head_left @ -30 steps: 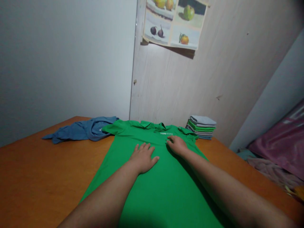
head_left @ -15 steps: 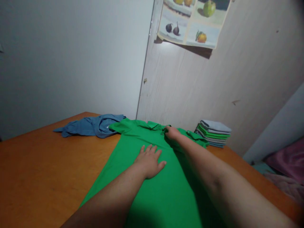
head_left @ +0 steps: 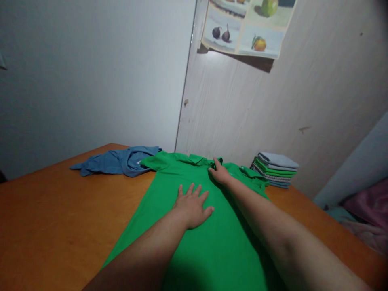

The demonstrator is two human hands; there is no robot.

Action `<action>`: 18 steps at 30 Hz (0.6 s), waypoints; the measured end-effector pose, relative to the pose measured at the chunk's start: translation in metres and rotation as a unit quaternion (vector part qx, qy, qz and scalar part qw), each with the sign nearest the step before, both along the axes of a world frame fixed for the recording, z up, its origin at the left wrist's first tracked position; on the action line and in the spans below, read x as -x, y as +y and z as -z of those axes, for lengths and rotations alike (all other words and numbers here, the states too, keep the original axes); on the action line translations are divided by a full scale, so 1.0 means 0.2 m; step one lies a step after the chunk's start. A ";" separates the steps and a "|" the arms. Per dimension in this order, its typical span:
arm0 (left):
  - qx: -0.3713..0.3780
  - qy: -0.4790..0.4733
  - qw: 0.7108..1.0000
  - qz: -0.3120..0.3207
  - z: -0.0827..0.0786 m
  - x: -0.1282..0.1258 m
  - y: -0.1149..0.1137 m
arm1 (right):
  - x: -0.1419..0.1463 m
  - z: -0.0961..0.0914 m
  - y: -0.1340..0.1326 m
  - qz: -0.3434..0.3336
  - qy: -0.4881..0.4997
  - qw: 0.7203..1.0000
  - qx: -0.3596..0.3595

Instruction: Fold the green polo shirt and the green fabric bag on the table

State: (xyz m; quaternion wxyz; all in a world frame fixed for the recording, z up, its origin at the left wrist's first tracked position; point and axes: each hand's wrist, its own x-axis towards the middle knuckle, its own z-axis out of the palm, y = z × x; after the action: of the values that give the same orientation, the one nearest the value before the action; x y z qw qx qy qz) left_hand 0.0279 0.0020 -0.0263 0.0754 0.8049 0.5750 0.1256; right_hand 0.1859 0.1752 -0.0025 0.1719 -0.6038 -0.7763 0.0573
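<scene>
A green polo shirt (head_left: 169, 194) lies spread out with its collar toward the wall. My left hand (head_left: 194, 206) rests flat on the chest of the shirt, fingers spread. Up at the collar, my right hand (head_left: 220, 173) touches the cloth near the neck opening. Its index finger and thumb are apart, with a bit of collar between them; the other fingers are hidden. The shirt's bottom part runs out of view below.
On the orange-brown table (head_left: 66, 214), a crumpled blue shirt (head_left: 106, 161) lies at the back left, touching the green sleeve. A stack of folded clothes (head_left: 277, 169) stands at the back right. Behind, a fruit poster (head_left: 242, 28) hangs on the wooden panel.
My right hand has loosened from a pinch at the collar, its index finger now stretched away from the thumb. My left hand stays flat on the shirt, fingers slightly more spread.
</scene>
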 end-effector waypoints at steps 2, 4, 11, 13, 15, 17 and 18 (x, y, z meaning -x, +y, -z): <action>-0.003 0.002 1.000 -0.001 0.00 0.00 0.00 | 0.02 0.05 -0.13 -0.015 0.011 1.000 0.002; -0.005 0.009 1.000 -0.004 0.01 0.00 0.01 | 0.03 0.10 -0.29 -0.064 0.023 0.998 0.018; 0.001 0.037 0.999 -0.005 0.02 0.01 0.04 | -0.28 0.09 -0.54 -0.117 -0.062 0.988 0.080; 0.003 0.046 0.999 -0.003 0.01 0.02 0.04 | -0.41 0.01 -0.52 -0.023 -0.092 0.992 0.088; 0.003 0.053 0.999 -0.003 0.01 0.02 0.05 | -0.51 -0.06 -0.50 0.049 -0.097 0.991 0.074; 0.005 0.058 0.998 -0.003 0.00 0.02 0.05 | -0.55 -0.10 -0.50 0.082 -0.094 0.991 0.053; 0.005 0.059 0.998 -0.002 0.00 0.02 0.05 | -0.54 -0.10 -0.52 0.090 -0.093 0.991 0.041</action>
State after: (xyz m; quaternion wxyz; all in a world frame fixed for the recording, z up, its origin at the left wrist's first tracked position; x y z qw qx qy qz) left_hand 0.0232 0.0114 -0.0272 0.0449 0.8092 0.5810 0.0751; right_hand 0.2931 0.0718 0.0179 0.0787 -0.6805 -0.7283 0.0173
